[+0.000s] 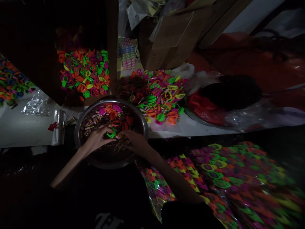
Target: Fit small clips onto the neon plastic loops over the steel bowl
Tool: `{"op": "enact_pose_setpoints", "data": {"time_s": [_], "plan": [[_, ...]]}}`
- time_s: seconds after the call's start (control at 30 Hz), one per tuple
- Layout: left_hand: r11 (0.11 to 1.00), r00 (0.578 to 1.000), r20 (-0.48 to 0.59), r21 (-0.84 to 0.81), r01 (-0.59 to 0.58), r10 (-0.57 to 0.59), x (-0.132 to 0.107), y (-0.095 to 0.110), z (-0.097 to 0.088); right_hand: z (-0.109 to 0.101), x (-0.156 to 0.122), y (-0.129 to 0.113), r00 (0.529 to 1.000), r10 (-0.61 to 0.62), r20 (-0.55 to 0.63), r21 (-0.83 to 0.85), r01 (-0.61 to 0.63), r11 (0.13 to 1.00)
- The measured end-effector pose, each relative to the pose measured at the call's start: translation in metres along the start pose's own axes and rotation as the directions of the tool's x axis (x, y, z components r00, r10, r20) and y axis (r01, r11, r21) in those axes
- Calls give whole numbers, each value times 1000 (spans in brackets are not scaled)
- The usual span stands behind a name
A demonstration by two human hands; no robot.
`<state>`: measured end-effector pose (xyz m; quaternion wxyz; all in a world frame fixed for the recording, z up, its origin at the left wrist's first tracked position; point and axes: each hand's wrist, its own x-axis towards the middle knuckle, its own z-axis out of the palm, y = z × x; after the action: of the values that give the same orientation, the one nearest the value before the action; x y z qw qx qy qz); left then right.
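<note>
A round metal bowl (81,127) sits in front of me, holding small neon plastic pieces in orange, pink and green. My left hand (96,139) reaches into it and pinches a green plastic piece (111,134) between its fingertips. My right hand (134,141) is in the bowl too, fingers curled down among small pieces beside the green one; what it holds is hidden.
Heaps of neon plastic pieces lie behind the bowl at centre (158,95), back left (84,73) and far left (11,84). A cardboard box (171,41) stands behind. A bag with red pieces (205,108) lies right. Packed sheets of pieces (226,178) rest at lower right.
</note>
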<state>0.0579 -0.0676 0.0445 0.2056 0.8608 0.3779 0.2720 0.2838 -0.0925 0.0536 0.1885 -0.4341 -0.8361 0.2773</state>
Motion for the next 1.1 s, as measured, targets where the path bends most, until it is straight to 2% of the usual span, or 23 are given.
{"op": "enact_pose_setpoints", "data": {"time_s": [0.13, 0.23, 0.37, 0.43, 0.57, 0.73, 0.93, 1.1], "plan": [[990, 1000, -8, 142, -25, 26, -2, 8, -5, -3, -3, -4, 1000, -14, -8, -46, 14, 999], [958, 997, 40, 276, -73, 64, -1, 14, -8, -4, -3, -6, 1000, -22, -11, -62, 21, 998], [826, 972, 183, 518, -221, 145, 1, 25, -8, -7, -2, -6, 1000, -26, 10, -29, 26, 999], [771, 960, 231, 578, -268, 160, 1, 31, -6, -9, -1, -4, 1000, -12, 24, 30, 11, 1000], [753, 944, 278, 581, -310, 175, -2, 37, -2, -10, -1, 1, 997, 32, 68, 262, -49, 964], [751, 921, 316, 546, -372, 227, -4, 33, 4, -8, -4, 6, 992, 55, 114, 482, -104, 870], [768, 940, 281, 553, -324, 194, -5, 25, 13, -2, -5, 5, 994, 76, 75, 482, -103, 870], [764, 925, 335, 545, -346, 179, -8, 20, 20, 7, -10, 4, 993, 115, -5, 472, -99, 876]]}}
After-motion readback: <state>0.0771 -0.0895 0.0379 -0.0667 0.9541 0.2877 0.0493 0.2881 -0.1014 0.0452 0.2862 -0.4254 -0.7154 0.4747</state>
